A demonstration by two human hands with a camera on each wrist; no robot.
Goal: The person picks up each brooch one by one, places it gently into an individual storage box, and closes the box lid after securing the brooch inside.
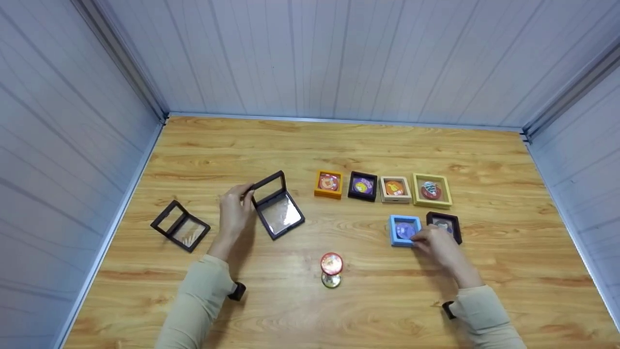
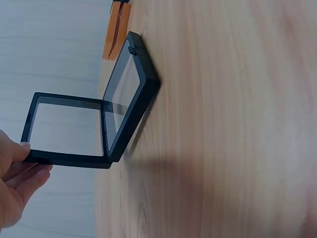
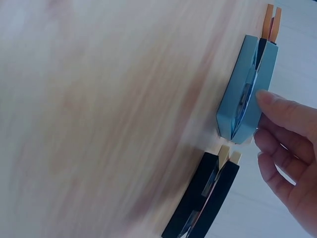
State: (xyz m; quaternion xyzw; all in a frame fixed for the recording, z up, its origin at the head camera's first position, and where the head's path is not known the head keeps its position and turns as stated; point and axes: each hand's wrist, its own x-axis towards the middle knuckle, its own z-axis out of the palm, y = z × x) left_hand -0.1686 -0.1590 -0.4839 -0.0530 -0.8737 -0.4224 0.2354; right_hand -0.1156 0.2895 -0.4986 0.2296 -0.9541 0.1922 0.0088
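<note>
My left hand (image 1: 233, 211) pinches the raised lid of a black hinged display case (image 1: 289, 233), thumb on one side and fingers on the other. The case stands unfolded, with clear film in both halves and no badge seen inside. At the right, my right hand (image 1: 438, 247) holds the near right corner of a light-blue display case (image 1: 393, 232). A purple-blue round badge (image 1: 405, 230) shows through its window. In the right wrist view, the thumb touches the lid of the blue case (image 3: 265, 82), with the two halves slightly apart. A dark case (image 1: 455, 230) sits beside it, partly behind the hand.
Another unfolded black case (image 1: 189, 228) lies at the left. Orange (image 1: 329, 196), black (image 1: 362, 197), cream (image 1: 397, 199) and yellow (image 1: 431, 205) cases with badges form a back row. A red badge (image 1: 332, 263) overlaps a green one (image 1: 331, 280) near the front. Pale walls (image 1: 315, 58) enclose the table.
</note>
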